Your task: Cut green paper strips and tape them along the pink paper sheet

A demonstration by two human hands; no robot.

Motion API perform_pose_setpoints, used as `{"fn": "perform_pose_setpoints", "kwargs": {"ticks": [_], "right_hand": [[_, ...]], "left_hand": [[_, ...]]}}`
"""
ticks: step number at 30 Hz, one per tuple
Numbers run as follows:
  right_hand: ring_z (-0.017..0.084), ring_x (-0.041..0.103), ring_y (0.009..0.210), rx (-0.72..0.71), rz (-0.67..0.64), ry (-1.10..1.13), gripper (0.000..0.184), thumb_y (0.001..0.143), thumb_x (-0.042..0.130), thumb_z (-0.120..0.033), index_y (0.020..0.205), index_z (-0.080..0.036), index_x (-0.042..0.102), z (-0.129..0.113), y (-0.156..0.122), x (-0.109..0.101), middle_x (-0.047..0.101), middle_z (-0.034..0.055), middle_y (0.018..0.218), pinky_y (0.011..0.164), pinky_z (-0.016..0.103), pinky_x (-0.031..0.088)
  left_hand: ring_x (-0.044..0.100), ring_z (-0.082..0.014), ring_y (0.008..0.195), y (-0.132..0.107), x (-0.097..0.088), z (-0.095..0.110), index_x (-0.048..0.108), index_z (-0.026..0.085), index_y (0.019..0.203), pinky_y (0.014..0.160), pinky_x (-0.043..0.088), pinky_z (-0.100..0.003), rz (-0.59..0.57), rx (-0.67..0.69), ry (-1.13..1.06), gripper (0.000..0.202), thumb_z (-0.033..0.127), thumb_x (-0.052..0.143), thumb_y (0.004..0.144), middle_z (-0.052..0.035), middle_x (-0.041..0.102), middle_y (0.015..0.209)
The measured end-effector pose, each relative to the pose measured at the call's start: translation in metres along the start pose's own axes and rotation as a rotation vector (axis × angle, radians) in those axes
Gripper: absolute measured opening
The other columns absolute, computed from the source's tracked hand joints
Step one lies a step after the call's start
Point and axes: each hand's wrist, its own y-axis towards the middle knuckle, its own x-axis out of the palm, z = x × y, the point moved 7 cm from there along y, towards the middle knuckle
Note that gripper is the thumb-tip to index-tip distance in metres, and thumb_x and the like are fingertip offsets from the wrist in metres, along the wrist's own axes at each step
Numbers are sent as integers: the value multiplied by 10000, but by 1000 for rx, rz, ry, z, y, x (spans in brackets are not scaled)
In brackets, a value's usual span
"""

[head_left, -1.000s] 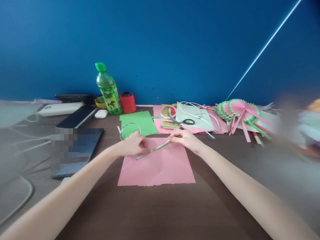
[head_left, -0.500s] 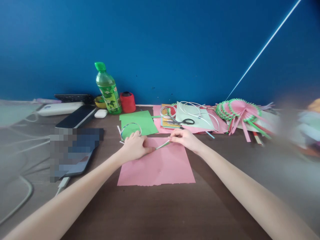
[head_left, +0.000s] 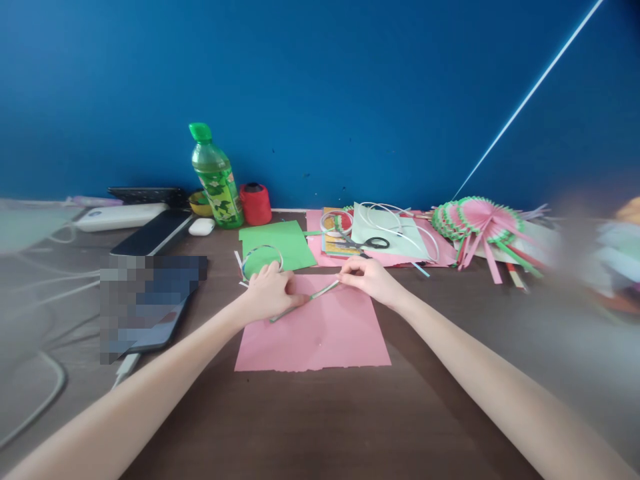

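Observation:
A thin green-and-white paper strip (head_left: 324, 289) runs slantwise above a sheet of pink paper (head_left: 320, 340) on the table. My right hand (head_left: 369, 280) pinches the strip's far right end between thumb and fingertips. Farther along, my left hand (head_left: 273, 293) is closed on the strip, its thumb over it; the fingers hide part of the strip, and its lower left end pokes out beneath the hand. Just behind my left hand a round ring (head_left: 281, 257) rests on green paper (head_left: 295, 240).
Black-handled scissors (head_left: 376, 243) lie on papers at the back, near coiled white strips (head_left: 390, 208). A pleated pink-and-green paper ornament (head_left: 477, 223) sits to the right. Leftward stand a green bottle (head_left: 220, 190), a red spool-like object (head_left: 256, 204) and phones with cables.
More of the strip shows now: its lower left end has come out below my left hand. Both hands stay nearly in place.

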Motion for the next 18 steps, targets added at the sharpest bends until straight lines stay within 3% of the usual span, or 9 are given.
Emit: {"fn": "perform_pose_setpoints", "kwargs": {"ticks": [12,18], "right_hand": [[148,536,718,-8,16,-34,195,726,609,-335,632,-166,637,-3,-1,0,569,26,763,703,294,405],[146,527,709,-23,13,-40,200,726,603,-338,624,-168,628,-4,-1,0,569,26,764,683,290,394]], "left_hand": [[477,-312,948,-1,0,0,510,187,688,797,380,-430,5,4,7,393,579,498,665,-82,443,880],[482,-301,961,1,2,-1,545,179,711,827,373,-435,47,-1,9,399,547,398,755,-96,463,881]]}}
